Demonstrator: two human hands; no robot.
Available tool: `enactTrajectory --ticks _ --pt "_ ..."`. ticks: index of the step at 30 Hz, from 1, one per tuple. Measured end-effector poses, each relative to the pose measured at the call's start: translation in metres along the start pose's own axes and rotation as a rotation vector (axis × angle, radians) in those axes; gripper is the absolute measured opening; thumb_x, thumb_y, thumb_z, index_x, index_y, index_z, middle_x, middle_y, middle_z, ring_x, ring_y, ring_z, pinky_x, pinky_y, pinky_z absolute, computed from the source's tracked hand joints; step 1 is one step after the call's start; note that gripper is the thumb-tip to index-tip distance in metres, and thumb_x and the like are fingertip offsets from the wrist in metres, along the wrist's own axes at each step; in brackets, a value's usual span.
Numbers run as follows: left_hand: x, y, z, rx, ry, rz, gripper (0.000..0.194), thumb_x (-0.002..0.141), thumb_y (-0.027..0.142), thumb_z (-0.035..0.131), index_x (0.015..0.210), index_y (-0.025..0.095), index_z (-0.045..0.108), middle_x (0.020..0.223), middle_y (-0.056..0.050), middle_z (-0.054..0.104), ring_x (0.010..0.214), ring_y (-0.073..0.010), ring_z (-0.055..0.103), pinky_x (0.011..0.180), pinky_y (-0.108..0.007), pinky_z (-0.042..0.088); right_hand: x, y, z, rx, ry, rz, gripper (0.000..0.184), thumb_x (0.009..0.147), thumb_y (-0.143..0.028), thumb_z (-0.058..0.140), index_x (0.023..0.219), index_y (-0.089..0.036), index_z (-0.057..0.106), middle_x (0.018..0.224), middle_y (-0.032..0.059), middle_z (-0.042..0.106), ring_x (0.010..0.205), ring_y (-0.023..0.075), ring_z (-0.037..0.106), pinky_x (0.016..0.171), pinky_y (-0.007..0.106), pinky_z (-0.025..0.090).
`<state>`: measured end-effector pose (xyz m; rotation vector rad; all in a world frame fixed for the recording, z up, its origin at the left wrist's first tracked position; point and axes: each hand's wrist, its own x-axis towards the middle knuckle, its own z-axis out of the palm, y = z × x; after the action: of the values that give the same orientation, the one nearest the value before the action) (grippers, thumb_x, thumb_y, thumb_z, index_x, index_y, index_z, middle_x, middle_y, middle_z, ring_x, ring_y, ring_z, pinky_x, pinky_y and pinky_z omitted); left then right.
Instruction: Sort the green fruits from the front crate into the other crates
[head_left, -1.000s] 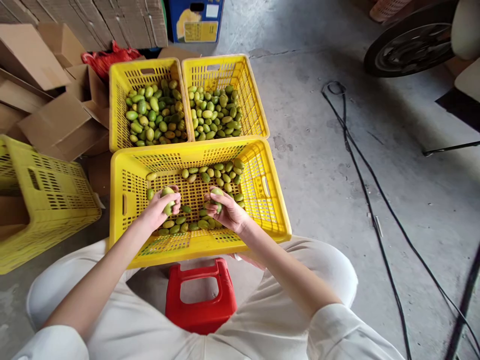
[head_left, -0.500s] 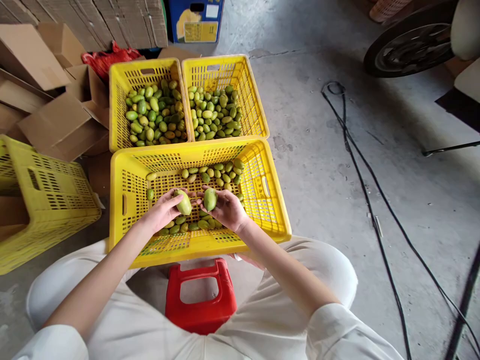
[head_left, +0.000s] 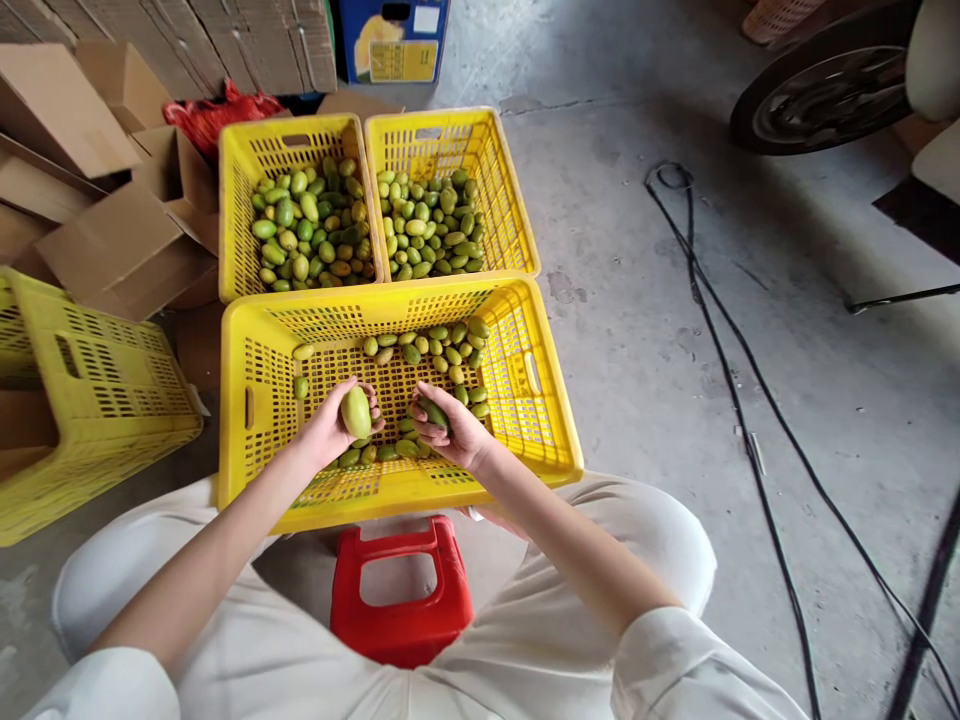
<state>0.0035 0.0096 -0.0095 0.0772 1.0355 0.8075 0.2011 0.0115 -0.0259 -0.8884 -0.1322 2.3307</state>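
left hand [head_left: 331,422] loosely cradles a pale green oval fruit [head_left: 355,412]; right hand [head_left: 460,430] is wrapped around a darker green fruit [head_left: 434,413], both over the front yellow plastic crate [head_left: 561,420]. caution: a slack left hand could drop its fruit, bruising it.

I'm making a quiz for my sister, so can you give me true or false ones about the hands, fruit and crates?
1. The left hand holds a pale green fruit. True.
2. The right hand has nothing in it. False: the right hand holds a darker green fruit.
3. Fruit lies in the back right crate. True.
4. The near crate is blue. False: the near crate is yellow.
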Motion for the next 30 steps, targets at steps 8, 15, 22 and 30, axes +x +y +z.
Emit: enactTrajectory --ticks 8,15,22,30 --pt "-0.005 0.003 0.001 0.068 -0.032 0.001 0.022 0.078 0.012 0.065 0.099 0.015 0.059 0.092 -0.008 0.068 0.078 -0.0201 0.069 0.073 -0.039 0.059 0.001 -0.006 0.001 0.095 0.04 -0.102 0.026 0.076 -0.022 0.057 0.101 -0.019 0.064 0.084 0.0046 0.07 0.075 0.02 0.065 0.064 0.033 0.057" --pt "-0.004 0.002 -0.003 0.18 -0.138 0.088 0.029 0.068 0.018 0.08 0.083 0.017 0.055 0.062 0.004 0.055 0.048 -0.0059 0.05 0.042 -0.015 0.038 -0.004 -0.004 0.004 0.075 0.003 -0.057 0.029 0.069 -0.011 0.074 0.094 -0.018 0.062 0.079 -0.0027 0.064 0.048 0.0037 0.045 0.036 0.011 0.036" --pt "-0.001 -0.001 -0.002 0.128 -0.085 0.035 0.021 0.078 0.031 0.072 0.083 0.015 0.058 0.064 0.001 0.057 0.048 -0.0074 0.051 0.042 -0.017 0.04 -0.001 0.0 0.002 -0.015 -0.062 -0.005 0.024 0.077 -0.033 0.073 0.081 -0.018 0.056 0.063 -0.0052 0.057 0.034 0.0004 0.025 0.029 0.011 0.015" --pt "-0.001 0.003 0.002 -0.062 0.041 0.064 0.022 0.085 0.018 0.055 0.105 0.014 0.061 0.094 -0.01 0.07 0.086 -0.0215 0.069 0.077 -0.036 0.058 -0.003 -0.01 0.006 0.13 -0.015 -0.111 0.041 0.074 -0.016 0.055 0.114 -0.022 0.061 0.089 0.0025 0.07 0.082 0.0196 0.066 0.072 0.035 0.058"
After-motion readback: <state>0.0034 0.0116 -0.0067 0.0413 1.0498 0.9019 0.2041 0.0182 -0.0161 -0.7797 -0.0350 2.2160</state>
